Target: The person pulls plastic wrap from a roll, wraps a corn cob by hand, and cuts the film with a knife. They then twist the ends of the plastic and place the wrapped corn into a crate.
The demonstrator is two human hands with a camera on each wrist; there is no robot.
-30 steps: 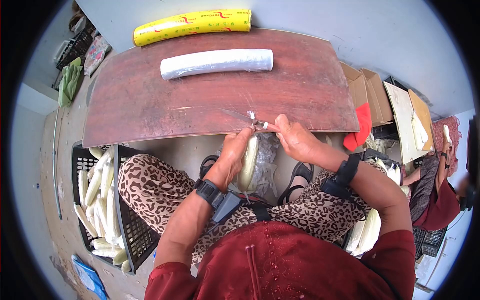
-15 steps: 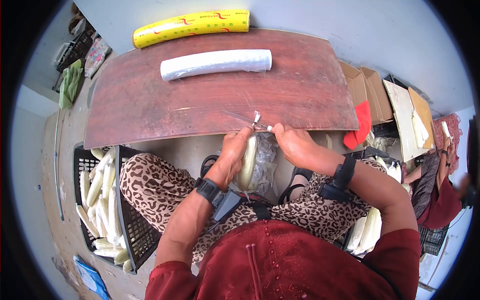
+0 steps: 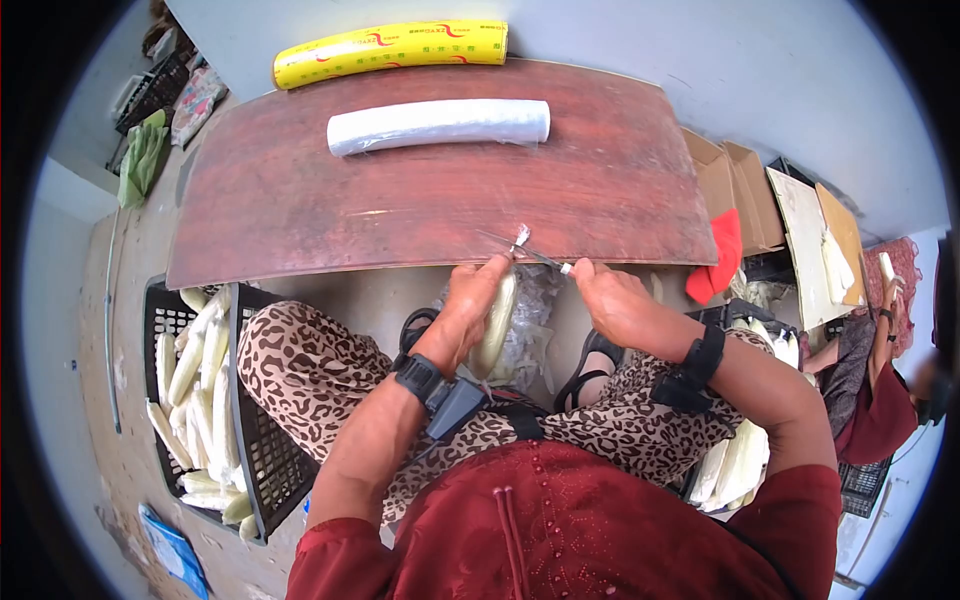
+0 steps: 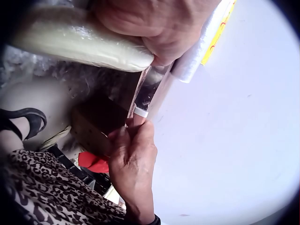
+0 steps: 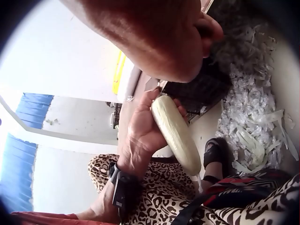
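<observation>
In the head view my left hand grips a long pale green vegetable wrapped in clear film, upper end at the table's near edge. A twisted tuft of film sticks up from that end over the tabletop. My right hand holds a knife by its handle, the blade pointing left across the tuft. The left wrist view shows the knife's reddish handle, white collar and wide blade, whose tip is hidden behind the left hand. In the right wrist view left fingers curl round the vegetable.
A white film roll and a yellow printed roll lie on the reddish table. A black crate of similar vegetables stands left. Film scraps cover the floor below. A red cloth hangs at the table's right corner.
The right hand has drawn the knife to the right, so its tip now lies closer to the film tuft. The left hand keeps its grip on the vegetable at the table edge.
</observation>
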